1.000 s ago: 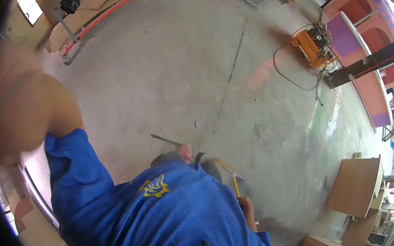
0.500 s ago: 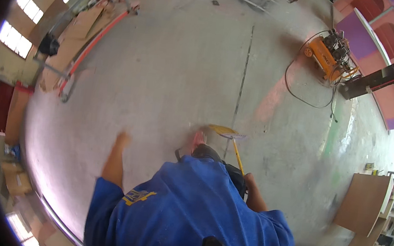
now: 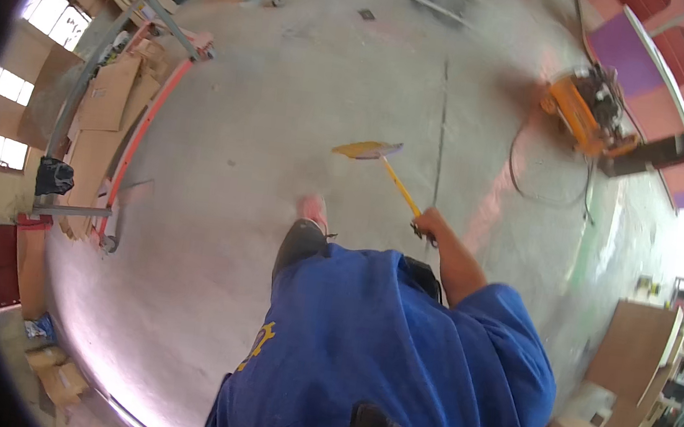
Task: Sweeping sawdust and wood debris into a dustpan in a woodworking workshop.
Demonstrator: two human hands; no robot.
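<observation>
A broom-like tool [image 3: 400,184] with a yellow stick and a wide, flat yellow-and-pale head extends ahead of me over the grey floor. My right hand [image 3: 432,222] is closed around the near end of its stick, with my arm stretched forward. Small dark parts show just below that hand, too blurred to name. The tool's head points away from me and to the left; whether it touches the floor I cannot tell. My left hand is out of sight, its arm hidden beside my blue shirt.
My red shoe [image 3: 313,212] is forward on the concrete floor [image 3: 286,114]. An orange air compressor [image 3: 577,112] with a looping hose stands far right, near a dark post [image 3: 678,151]. A red-edged metal frame with cardboard [image 3: 111,94] is at left. Wooden cabinets [image 3: 633,348] are at right.
My right hand has swung forward, carrying the tool ahead and leftward. My left hand has dropped out of view. The surroundings have shifted as my body turned and stepped.
</observation>
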